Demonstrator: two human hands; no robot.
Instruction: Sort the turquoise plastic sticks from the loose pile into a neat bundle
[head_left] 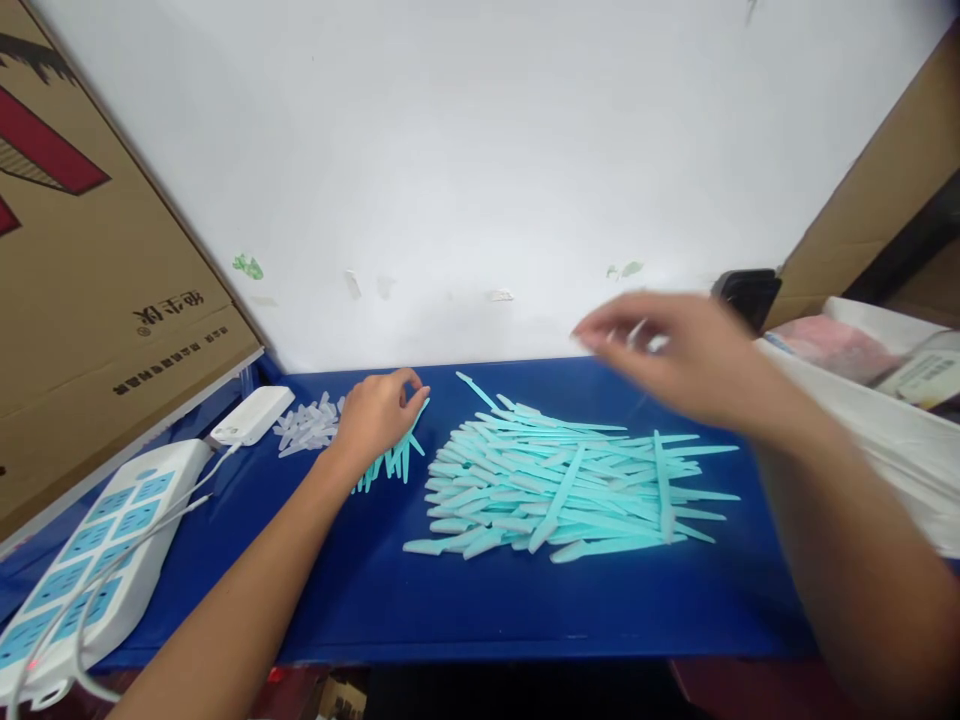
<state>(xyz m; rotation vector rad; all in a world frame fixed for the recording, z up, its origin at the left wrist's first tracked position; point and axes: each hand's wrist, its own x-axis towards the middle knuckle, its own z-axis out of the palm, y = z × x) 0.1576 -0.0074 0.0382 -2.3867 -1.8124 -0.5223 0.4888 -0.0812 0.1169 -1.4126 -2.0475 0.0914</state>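
Note:
My left hand [377,412] is over a small pile of turquoise eyebrow razors [395,460], its thumb and forefinger closed at the end of one of them. Just left of it lies a heap of small translucent caps [309,424]. My right hand [664,345] is raised above the back right of the table, smeared by motion. Its fingers are curled around small whitish pieces that look like the same caps. Below and between the hands spreads a large pile of turquoise eyebrow razors [517,480], most with pale blade ends to the left and a few lying crosswise.
A white power strip [105,560] with cables and a white adapter [253,414] sit at the left of the blue table [450,610]. A cardboard box [112,250] stands left, a white wall behind. A white tray [885,420] and a black object [748,292] are at right.

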